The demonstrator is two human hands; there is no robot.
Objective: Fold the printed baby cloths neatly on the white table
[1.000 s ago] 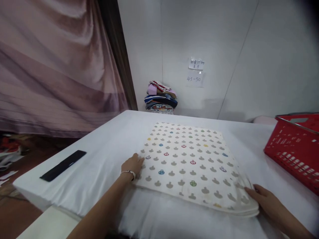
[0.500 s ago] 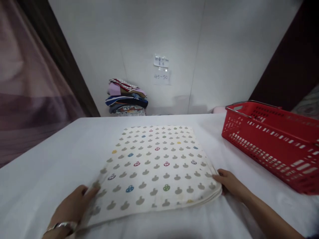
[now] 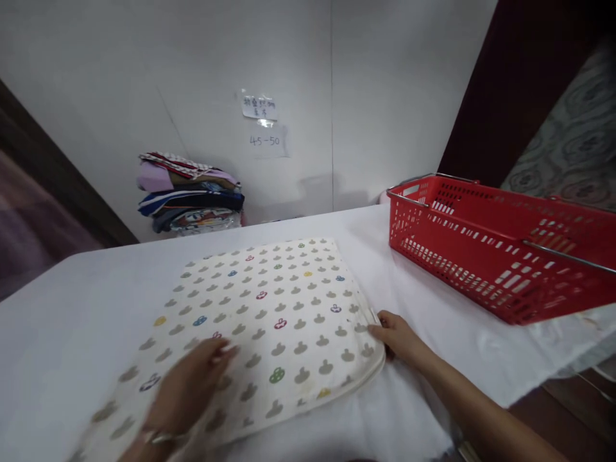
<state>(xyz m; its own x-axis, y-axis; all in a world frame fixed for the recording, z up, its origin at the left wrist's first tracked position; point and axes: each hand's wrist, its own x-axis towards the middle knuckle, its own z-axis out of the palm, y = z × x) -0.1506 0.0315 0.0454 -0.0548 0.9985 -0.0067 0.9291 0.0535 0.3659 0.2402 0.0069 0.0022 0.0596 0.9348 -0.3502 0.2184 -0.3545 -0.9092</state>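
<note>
A cream cloth (image 3: pixel 289 301) printed with grey and coloured mushrooms lies folded in layers and spread flat before me. My right hand (image 3: pixel 392 335) pinches its near right corner, thumb on top, where the stacked edges show. Over the left part of the cloth hovers my left hand (image 3: pixel 190 385), blurred by motion, with a bracelet on the wrist. Its fingers are partly curled, and I cannot make out whether they touch the fabric.
A red plastic basket (image 3: pixel 457 250) with metal handles stands on the right of the white-covered table (image 3: pixel 62 327). At the back left is a pile of folded clothes (image 3: pixel 192 192). Paper signs (image 3: pixel 267 140) hang on the wall behind.
My left hand has let go of the cloth's left edge and moved right, over the cloth. The right hand keeps its corner. The view has turned to the right.
</note>
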